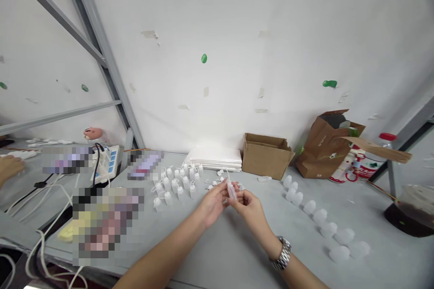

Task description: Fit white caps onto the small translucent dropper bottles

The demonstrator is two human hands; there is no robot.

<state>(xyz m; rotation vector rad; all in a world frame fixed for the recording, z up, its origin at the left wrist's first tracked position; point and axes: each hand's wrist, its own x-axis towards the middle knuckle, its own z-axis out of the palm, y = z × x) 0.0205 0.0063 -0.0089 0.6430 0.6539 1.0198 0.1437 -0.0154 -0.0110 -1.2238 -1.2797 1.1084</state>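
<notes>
We see the left hand (213, 202) and the right hand (249, 204) holding together one small clear bottle (232, 191), each grip narrow around it, above the table (217, 259). Behind the hands lie small white pieces (210, 187), perhaps caps. White bottles (174, 185) stand at left; translucent bottles (319, 216) form a slanting row at right.

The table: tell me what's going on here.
A person holds a small translucent bottle between the left hand and the right hand, above the grey table. To the left stands a cluster of white-topped bottles; to the right, a slanting line of translucent bottles. At the far left edge, another person's hand is partly in view.
</notes>
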